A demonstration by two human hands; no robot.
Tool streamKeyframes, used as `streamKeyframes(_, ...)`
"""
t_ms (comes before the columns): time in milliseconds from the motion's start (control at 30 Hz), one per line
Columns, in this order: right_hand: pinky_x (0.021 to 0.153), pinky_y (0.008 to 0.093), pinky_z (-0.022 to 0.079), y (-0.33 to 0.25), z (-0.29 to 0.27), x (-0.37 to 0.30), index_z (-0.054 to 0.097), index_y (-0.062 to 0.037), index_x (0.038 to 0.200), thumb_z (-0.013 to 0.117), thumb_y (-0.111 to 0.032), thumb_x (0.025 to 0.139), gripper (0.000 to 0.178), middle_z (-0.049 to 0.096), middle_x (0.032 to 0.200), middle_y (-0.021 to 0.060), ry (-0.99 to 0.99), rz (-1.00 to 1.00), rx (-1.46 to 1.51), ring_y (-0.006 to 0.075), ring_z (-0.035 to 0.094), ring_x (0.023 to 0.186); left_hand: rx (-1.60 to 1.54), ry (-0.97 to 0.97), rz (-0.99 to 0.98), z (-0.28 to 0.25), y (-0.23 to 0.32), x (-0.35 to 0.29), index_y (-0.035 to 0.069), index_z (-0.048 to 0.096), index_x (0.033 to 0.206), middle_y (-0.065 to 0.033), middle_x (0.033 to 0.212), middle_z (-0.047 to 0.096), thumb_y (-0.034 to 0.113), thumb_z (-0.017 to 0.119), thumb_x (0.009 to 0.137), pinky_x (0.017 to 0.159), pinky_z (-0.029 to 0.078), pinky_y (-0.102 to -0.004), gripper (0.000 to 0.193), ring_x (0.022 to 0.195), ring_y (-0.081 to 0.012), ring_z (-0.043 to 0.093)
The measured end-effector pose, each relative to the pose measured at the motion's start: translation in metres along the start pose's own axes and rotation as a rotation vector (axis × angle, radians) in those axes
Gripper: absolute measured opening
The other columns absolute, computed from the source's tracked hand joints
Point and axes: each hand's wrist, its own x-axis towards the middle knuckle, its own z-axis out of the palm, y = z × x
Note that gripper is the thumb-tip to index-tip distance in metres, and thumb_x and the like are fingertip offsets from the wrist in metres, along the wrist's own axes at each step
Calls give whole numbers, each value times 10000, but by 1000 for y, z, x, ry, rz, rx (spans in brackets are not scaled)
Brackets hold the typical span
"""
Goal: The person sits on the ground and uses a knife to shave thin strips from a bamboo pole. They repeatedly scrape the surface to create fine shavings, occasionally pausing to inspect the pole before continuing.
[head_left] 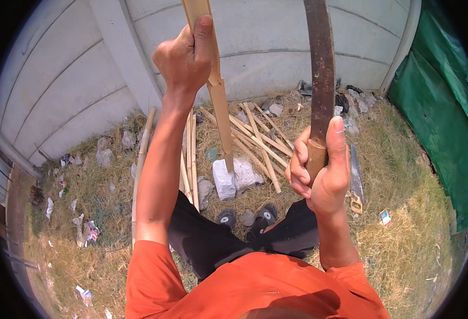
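My left hand (185,61) is closed around the upper part of a split bamboo piece (221,114), thumb pressed along it. The piece stands nearly upright, with a notched joint partway down. Its lower end meets a whitish stone block (224,182) in front of my feet; whether it bears on the block I cannot tell for sure. In my right hand (330,178) is a machete (321,69), gripped by its wooden handle. The dark blade points up, apart from the bamboo, and its tip runs out of the top of the picture.
Several bamboo poles (263,146) lie on dry grass beyond the block. One long pole (141,170) lies left of my left arm. A handsaw (355,178) rests right of my right hand. Behind stands a grey panel wall (266,64); a green sheet (430,101) hangs at right. Litter is scattered at left.
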Motion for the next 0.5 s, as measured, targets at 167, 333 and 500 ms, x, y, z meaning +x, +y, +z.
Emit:
streamKeyframes(167,397,251,320,81,3,3,472,-52,696,316,-653,975,681,391,494,-6,-27,-127,-57,96,407,443,-9,-25,44,14,2,-6,98,617,613,-16,414,466,452,535,978,394,353,-313,515,363,-143,480)
streamKeyframes(333,355,228,283,36,-1,8,474,-45,659,367,-600,991,655,401,488,-7,-37,334,-180,64,342,388,-94,-31,-27,2,0,-6,29,598,650,8,484,433,410,544,994,447,313,-275,516,500,-48,385)
streamKeyframes(500,396,224,272,19,8,-5,480,-42,711,316,-618,986,660,417,503,-13,50,-316,53,57,361,426,-142,-11,-59,12,-3,-5,30,604,652,19,488,451,411,549,992,453,320,-267,513,509,-45,405)
